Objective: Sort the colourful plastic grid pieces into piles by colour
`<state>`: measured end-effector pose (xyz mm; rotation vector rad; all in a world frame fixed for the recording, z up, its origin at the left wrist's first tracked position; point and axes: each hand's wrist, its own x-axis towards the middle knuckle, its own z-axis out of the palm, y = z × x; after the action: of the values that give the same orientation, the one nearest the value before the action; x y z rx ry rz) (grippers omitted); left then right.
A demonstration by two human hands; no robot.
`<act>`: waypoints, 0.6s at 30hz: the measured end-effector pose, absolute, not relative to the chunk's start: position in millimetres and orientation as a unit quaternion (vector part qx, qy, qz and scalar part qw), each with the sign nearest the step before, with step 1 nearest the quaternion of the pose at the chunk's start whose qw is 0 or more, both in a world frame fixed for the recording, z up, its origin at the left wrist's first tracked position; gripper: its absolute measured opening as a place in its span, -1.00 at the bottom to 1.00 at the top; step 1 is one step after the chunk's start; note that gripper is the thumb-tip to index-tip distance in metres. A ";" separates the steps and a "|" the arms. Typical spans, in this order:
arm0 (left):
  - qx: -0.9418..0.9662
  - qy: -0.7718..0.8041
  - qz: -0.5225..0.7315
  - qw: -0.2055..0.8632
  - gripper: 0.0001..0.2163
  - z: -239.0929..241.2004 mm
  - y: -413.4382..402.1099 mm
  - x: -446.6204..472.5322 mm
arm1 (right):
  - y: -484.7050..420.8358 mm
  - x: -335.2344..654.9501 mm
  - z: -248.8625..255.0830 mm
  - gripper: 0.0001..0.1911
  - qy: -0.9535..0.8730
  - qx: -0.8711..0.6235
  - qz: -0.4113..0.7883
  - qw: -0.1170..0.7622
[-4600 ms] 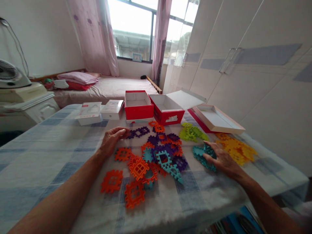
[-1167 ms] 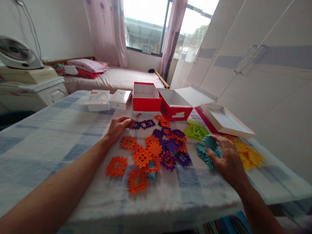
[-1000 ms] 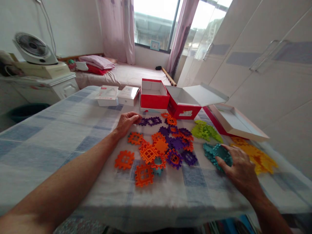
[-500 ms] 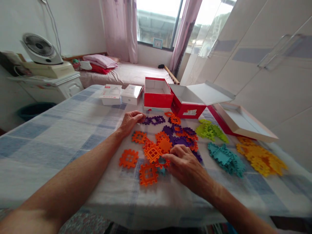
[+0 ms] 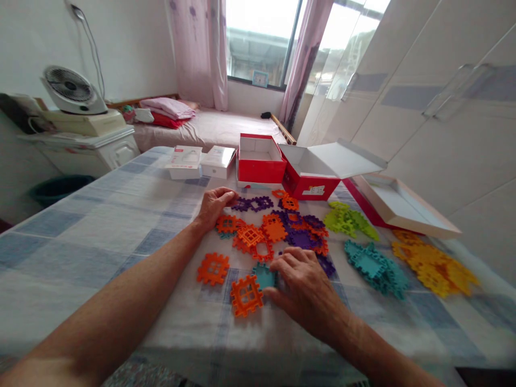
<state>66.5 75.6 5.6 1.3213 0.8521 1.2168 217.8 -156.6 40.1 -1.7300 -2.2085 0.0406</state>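
Note:
My left hand point(image 5: 215, 205) is closed at the left end of the purple interlocking tiles point(image 5: 260, 203), its thumb and fingertips pinching the edge. My right hand point(image 5: 302, 277) is curled over the right edge of a teal interlocking tile point(image 5: 263, 275), with the thumb low and the fingertips above; the hand hides part of that tile. Touching the teal tile's lower left is an orange square tile point(image 5: 246, 296) with a window pattern. Another orange tile point(image 5: 213, 269) lies farther left. Between my hands spreads a heap of orange tiles point(image 5: 250, 235), beside mixed purple and orange ones point(image 5: 300, 236).
Sorted piles of green tiles point(image 5: 350, 220), teal tiles point(image 5: 374, 266) and yellow tiles point(image 5: 433, 263) lie to the right. Behind stand a red box point(image 5: 262, 169), an open red box point(image 5: 310, 185), a shallow box point(image 5: 407, 207) and two white boxes point(image 5: 184, 164).
The orange tiles under my right hand have shifted away and up, uncovering the teal tile. My right hand has come slightly nearer to me, onto that tile. My left hand stays at the purple tiles.

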 end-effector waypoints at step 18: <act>0.512 0.420 0.593 0.458 -0.88 3.4 84.1 62.3 | -194.1 255.6 45.1 -0.62 -0.698 -0.668 -0.025 0.255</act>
<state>62.3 84.1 3.4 1.2608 1.0342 1.4608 255.6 -194.1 45.1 -1.8146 -1.8962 -0.0683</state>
